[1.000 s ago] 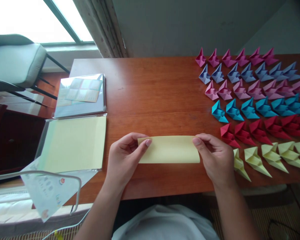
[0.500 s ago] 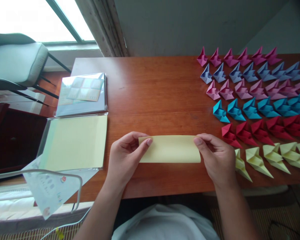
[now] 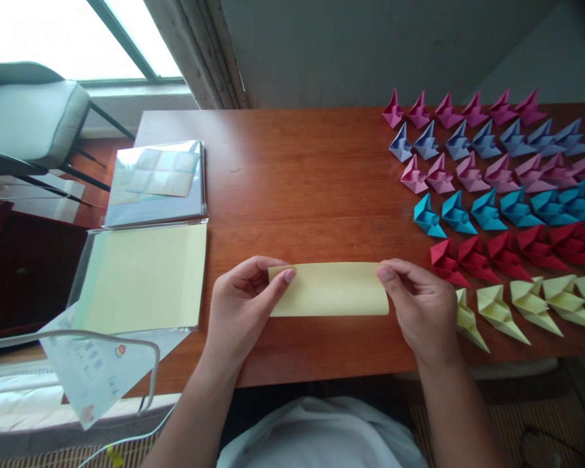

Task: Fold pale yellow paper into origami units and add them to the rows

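Left hand (image 3: 238,305) and right hand (image 3: 426,312), fingers closed in a pinch on opposite ends of a pale yellow paper strip (image 3: 331,289), thumbs on top at its far corners. The strip, plain, narrow and slightly curved, spans the space above the middle of the near edge of the table (image 3: 292,182); contact with the surface cannot be told. Printed sheet (image 3: 95,374), overhanging the near left corner: characters too blurred to read. Card (image 3: 163,172), near the far left corner: print too small.
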The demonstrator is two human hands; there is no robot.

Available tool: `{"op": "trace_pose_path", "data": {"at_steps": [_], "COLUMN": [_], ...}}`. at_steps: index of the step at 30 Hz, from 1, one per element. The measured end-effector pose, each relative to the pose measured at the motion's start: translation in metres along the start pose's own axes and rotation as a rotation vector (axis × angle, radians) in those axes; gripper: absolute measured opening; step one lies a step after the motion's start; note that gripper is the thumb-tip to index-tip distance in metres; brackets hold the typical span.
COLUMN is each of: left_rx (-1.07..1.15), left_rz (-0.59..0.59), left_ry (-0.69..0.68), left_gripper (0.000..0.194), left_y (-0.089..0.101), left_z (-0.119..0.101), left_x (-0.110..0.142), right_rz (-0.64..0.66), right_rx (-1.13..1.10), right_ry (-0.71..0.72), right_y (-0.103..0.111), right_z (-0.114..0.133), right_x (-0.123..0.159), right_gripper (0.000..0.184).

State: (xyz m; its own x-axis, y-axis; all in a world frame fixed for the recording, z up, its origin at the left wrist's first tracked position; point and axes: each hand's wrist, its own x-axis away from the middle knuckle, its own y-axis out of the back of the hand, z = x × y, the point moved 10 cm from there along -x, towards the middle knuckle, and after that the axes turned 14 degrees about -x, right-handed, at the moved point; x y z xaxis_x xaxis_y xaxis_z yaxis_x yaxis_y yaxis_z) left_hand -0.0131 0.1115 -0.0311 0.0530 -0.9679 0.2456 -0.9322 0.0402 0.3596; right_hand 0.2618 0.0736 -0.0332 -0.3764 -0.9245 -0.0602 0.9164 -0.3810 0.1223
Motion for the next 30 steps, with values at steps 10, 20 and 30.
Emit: {"op": "trace_pose_path", "data": {"at_steps": [10, 20, 30], "left_rx": [-0.020, -0.047, 0.027], "left_rz": [-0.050, -0.084, -0.009], "left_ry": [0.015, 0.037, 0.065], "left_gripper": [0.018, 0.021, 0.020], "left_y": [0.004, 0.007, 0.004], "left_z": [-0.001, 0.002, 0.010], "left_x": [0.001, 0.001, -0.001], "right_rz": [0.025, 0.046, 0.089], "right_rx": [-0.009, -0.018, -0.071], "right_ry": [-0.002, -0.013, -0.038], "right_y": [-0.004, -0.007, -0.009], "right_z": [0.001, 0.002, 0.002], "right_x": [-0.001, -0.002, -0.002], "right_gripper": [0.023, 0.025, 0.022]}}
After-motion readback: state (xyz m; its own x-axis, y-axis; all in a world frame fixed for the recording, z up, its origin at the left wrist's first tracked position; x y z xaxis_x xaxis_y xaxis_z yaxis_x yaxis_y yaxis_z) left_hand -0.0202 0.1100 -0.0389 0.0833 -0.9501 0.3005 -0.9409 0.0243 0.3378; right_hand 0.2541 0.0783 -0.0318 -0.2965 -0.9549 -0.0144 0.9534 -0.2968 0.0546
